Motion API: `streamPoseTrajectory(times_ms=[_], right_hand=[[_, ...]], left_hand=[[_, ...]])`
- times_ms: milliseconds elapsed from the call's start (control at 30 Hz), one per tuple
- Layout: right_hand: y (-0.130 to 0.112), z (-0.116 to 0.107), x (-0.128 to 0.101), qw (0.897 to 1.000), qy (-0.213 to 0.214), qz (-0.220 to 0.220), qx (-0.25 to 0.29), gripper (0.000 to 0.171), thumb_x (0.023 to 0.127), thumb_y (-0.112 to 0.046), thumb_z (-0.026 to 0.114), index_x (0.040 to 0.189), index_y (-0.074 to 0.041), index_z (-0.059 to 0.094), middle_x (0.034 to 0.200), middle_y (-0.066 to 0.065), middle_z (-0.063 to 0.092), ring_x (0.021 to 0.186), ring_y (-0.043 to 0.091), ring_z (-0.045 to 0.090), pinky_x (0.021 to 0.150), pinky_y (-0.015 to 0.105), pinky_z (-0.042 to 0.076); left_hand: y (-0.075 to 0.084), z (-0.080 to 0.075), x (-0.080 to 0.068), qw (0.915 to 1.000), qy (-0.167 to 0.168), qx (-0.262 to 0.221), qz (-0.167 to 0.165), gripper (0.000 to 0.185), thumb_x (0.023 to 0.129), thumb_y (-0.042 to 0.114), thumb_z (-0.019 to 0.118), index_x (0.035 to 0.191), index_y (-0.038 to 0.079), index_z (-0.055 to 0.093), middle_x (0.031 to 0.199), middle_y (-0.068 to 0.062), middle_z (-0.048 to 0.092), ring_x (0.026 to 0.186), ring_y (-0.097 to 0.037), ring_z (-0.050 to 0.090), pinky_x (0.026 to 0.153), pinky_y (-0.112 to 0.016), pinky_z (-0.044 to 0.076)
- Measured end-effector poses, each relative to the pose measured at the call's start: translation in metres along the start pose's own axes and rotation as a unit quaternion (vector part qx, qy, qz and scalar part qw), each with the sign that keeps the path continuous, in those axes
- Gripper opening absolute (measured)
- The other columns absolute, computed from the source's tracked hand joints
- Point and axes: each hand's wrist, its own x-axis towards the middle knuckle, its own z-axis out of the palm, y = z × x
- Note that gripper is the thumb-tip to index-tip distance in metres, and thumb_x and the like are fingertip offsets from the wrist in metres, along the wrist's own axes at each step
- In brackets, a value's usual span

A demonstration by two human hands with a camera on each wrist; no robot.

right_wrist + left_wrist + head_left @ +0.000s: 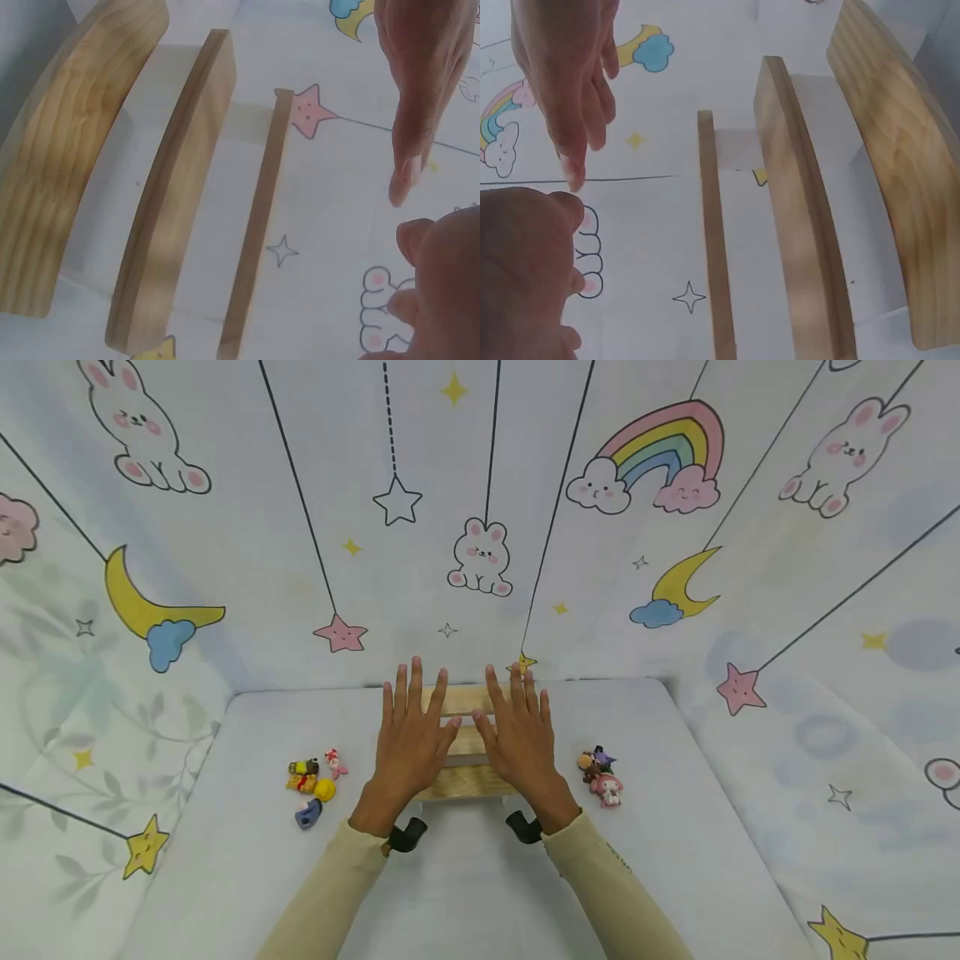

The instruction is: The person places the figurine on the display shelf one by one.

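Observation:
My left hand [411,739] is held over the left part of a stepped wooden rack [465,783], palm down, its fingers straight and spread. Over the right part, my right hand [519,735] is stretched out the same way. The two thumbs point toward each other with a small gap between them. Neither hand holds anything. Three pale wooden boards form the rack's tiers, joined by whitish side pieces; the hands hide parts of them in the head view. From the side, the left wrist view shows the front board [922,187] and the right wrist view the middle board [172,195].
On the white table [465,902], several small toy figures [306,783] lie left of the rack, including a blue one [308,813]. More figures, one pink [607,788] and one purple [602,757], stand close together on the right. A printed cloth [420,577] hangs behind.

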Motion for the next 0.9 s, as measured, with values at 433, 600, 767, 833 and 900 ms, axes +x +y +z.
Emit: streamPoseTrajectory(times_ms=[433,600,767,833,900], right_hand=[[0.030,0.004,-0.003,0.993,0.100,0.017,0.053,0.070,0.107,-0.042,0.065,0.168,-0.028,0.034,0.163,0.022,0.045,0.139,0.047,0.051,0.107,0.066,0.043],[0.044,0.003,-0.007,0.990,0.117,0.021,0.073,0.069,0.105,-0.038,0.069,0.166,-0.027,0.039,0.160,0.023,0.049,0.136,0.046,0.052,0.103,0.066,0.043],[0.058,0.004,-0.012,0.987,0.125,0.036,0.092,0.069,0.105,-0.037,0.069,0.166,-0.033,0.038,0.158,0.021,0.050,0.135,0.042,0.053,0.106,0.067,0.041],[0.063,0.004,-0.014,0.985,0.130,0.040,0.103,0.069,0.105,-0.036,0.070,0.166,-0.034,0.038,0.157,0.020,0.051,0.135,0.042,0.053,0.106,0.068,0.039],[0.068,0.003,-0.016,0.983,0.136,0.043,0.112,0.068,0.104,-0.035,0.070,0.165,-0.033,0.040,0.154,0.020,0.053,0.134,0.042,0.053,0.106,0.068,0.039]], left_hand=[[-0.028,0.023,-0.011,0.9667,0.180,-0.180,-0.024,0.058,0.097,0.032,0.080,0.150,0.016,0.062,0.154,-0.020,0.056,0.145,-0.042,0.049,0.127,-0.067,0.025],[-0.038,0.032,-0.024,0.9428,0.217,-0.244,-0.067,0.053,0.090,0.027,0.087,0.139,0.015,0.071,0.143,-0.017,0.065,0.134,-0.041,0.056,0.118,-0.063,0.036],[-0.046,0.047,-0.038,0.9281,0.220,-0.285,-0.097,0.048,0.088,0.024,0.090,0.132,0.013,0.075,0.138,-0.016,0.069,0.128,-0.039,0.059,0.109,-0.058,0.042],[-0.049,0.054,-0.043,0.9236,0.215,-0.300,-0.105,0.047,0.086,0.022,0.091,0.130,0.013,0.076,0.138,-0.015,0.070,0.128,-0.039,0.059,0.108,-0.058,0.044],[-0.051,0.061,-0.046,0.9199,0.206,-0.314,-0.114,0.048,0.086,0.022,0.091,0.130,0.014,0.076,0.138,-0.014,0.070,0.130,-0.038,0.059,0.109,-0.058,0.045]])
